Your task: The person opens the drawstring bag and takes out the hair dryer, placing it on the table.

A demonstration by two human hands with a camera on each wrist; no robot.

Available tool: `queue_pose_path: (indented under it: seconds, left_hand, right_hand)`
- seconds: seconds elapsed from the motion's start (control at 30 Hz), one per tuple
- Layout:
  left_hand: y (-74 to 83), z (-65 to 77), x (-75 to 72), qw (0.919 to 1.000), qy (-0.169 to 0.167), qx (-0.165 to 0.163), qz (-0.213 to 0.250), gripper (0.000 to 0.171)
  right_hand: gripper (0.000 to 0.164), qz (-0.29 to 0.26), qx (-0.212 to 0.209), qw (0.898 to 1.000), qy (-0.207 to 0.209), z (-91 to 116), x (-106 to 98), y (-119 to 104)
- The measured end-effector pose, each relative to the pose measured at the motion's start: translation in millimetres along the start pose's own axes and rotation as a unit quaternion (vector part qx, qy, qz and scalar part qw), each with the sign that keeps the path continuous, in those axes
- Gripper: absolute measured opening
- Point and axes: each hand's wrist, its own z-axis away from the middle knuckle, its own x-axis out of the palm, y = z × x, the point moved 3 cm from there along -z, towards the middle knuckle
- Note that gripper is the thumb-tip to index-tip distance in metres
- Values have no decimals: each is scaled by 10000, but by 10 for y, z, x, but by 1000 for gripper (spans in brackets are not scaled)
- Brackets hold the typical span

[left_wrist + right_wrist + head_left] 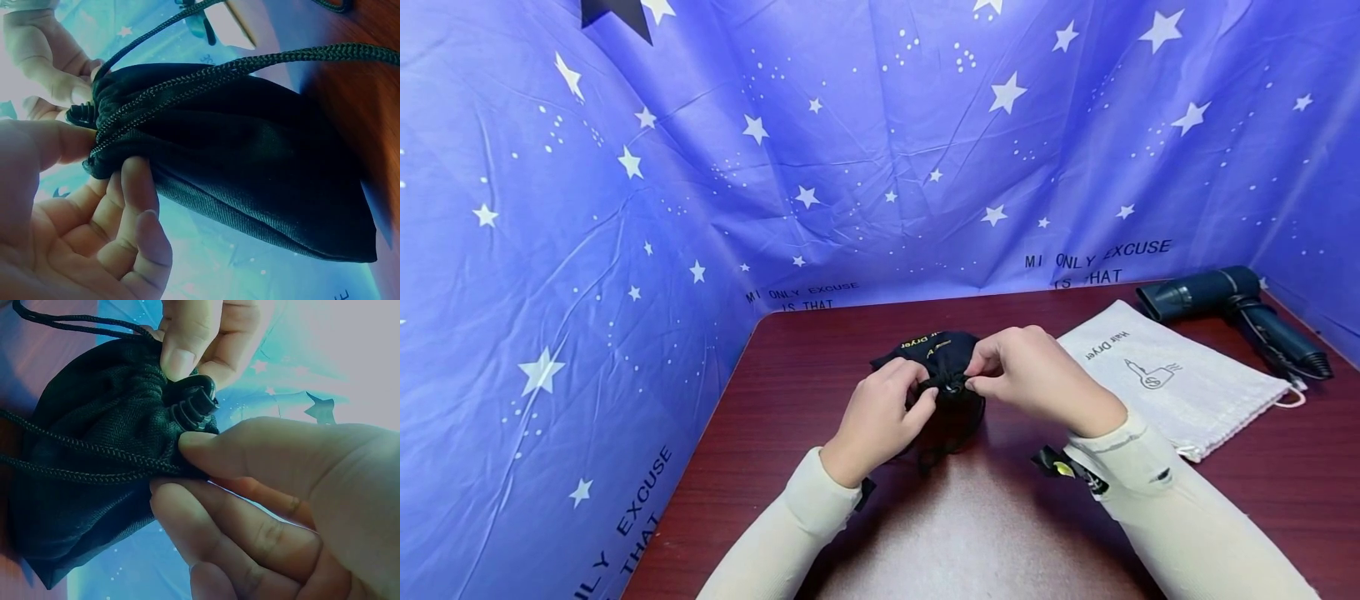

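Note:
A black drawstring pouch (951, 360) with yellow "Hair Dryer" lettering is held over the table, its mouth bunched together. My left hand (880, 412) pinches one side of the gathered mouth between thumb and fingers. On the opposite side my right hand (1041, 375) pinches the rim the same way. Between the thumbs, a black ribbed piece (195, 403) pokes from the mouth in the right wrist view. Braided black cords (281, 62) run out from both sides of the neck in the left wrist view. Whatever fills the pouch is hidden by the cloth.
A white drawstring bag (1165, 379) printed "Hair Dryer" lies flat on the dark red table (760, 400) to the right. Behind it rests a dark hair dryer (1213, 292). A blue star-patterned curtain (865, 225) closes off the back and sides.

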Motion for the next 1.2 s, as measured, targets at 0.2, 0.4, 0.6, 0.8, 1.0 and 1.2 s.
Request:
queue_pose_path:
  seconds: [0.2, 0.4, 0.6, 0.8, 1.0, 1.2]
  left_hand:
    - [3, 1, 1, 10000, -10, -47, -78, 8]
    - [13, 1, -8, 9999, 66, -73, -142, 9]
    - [16, -1, -5, 9997, 182, -90, -137, 11]
    - [7, 4, 0, 9996, 228, -96, -100, 13]
    - [-14, 13, 21, 9998, 99, -186, -28, 15]
    - [-14, -10, 7, 9996, 261, -91, -61, 15]
  right_hand:
    - [16, -67, 38, 10000, 51, 3, 7, -5]
    - [18, 8, 86, 9998, 160, 1, 23, -3]
    - [14, 80, 82, 9999, 92, 4, 50, 16]
    - [23, -6, -234, 9995, -203, -8, 125, 3]
    - [29, -444, -150, 9984, -316, -30, 193, -20]
    - [21, -496, 66, 9987, 113, -21, 220, -32]
